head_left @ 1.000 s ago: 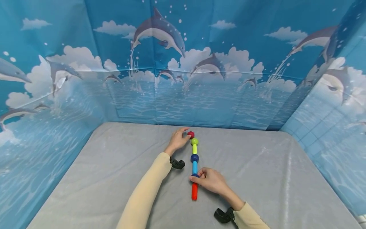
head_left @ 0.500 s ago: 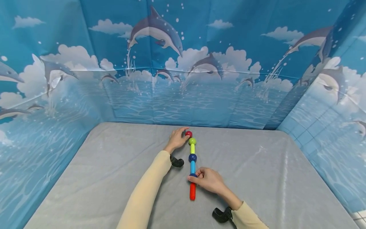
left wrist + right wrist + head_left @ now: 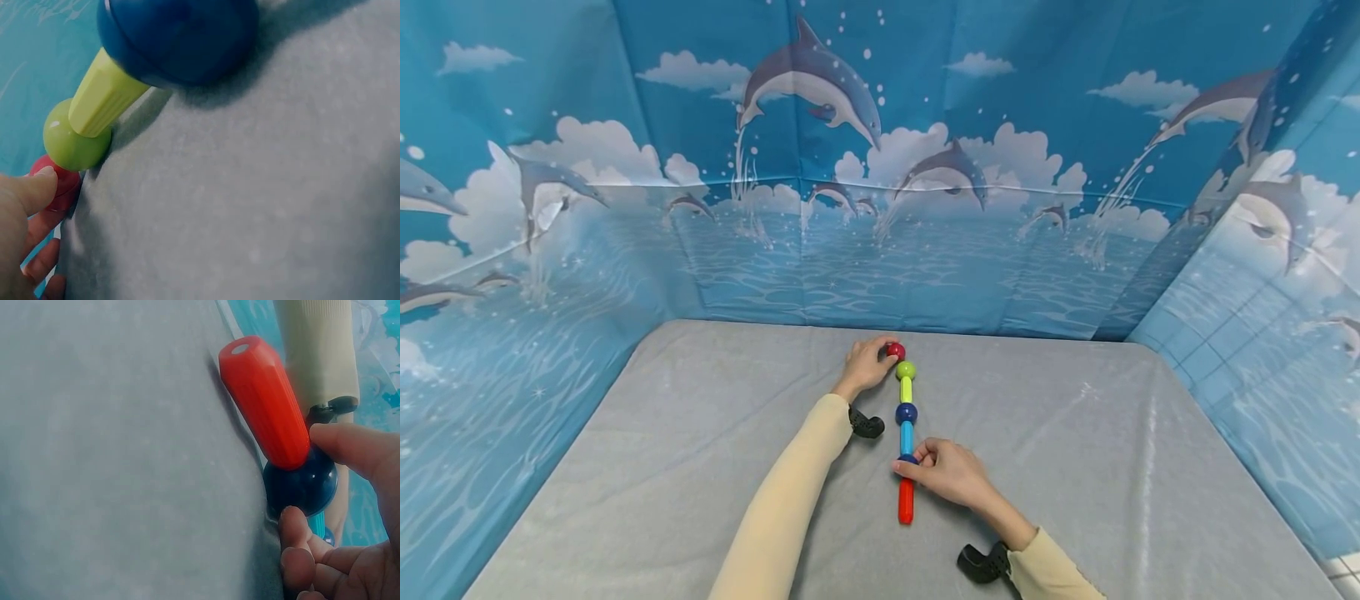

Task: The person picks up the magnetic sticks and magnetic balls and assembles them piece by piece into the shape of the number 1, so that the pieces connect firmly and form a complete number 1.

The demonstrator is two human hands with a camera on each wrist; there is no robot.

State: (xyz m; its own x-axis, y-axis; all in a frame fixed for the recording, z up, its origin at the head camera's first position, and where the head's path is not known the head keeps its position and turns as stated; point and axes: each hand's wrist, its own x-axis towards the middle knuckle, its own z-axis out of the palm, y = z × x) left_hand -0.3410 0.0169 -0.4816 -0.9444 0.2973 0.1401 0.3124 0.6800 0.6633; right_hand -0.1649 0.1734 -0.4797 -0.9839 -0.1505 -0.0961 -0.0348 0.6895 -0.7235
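A straight row of toy rods and balls runs away from me down the middle of the table in the head view. At its far end my left hand [image 3: 863, 365] pinches a red ball [image 3: 896, 351] between thumb and fingers, right against a lime green ball [image 3: 65, 139]. Then come a yellow-green rod [image 3: 906, 390], a dark blue ball [image 3: 906, 413] and a light blue rod [image 3: 907, 437]. My right hand [image 3: 951, 473] pinches the nearer dark blue ball [image 3: 303, 487], partly hiding it. From that ball a ridged red rod [image 3: 265, 403] points towards me, a hole in its end.
Grey cloth covers the table [image 3: 1037, 417] on both sides of the row. A blue dolphin-print curtain [image 3: 880, 275] rises along the back edge and the sides. Black devices sit on the left wrist [image 3: 867, 423] and the right wrist [image 3: 983, 564].
The head view has shifted slightly. Both hands keep their hold on the red ball and the nearer dark blue ball, and the row keeps its shape.
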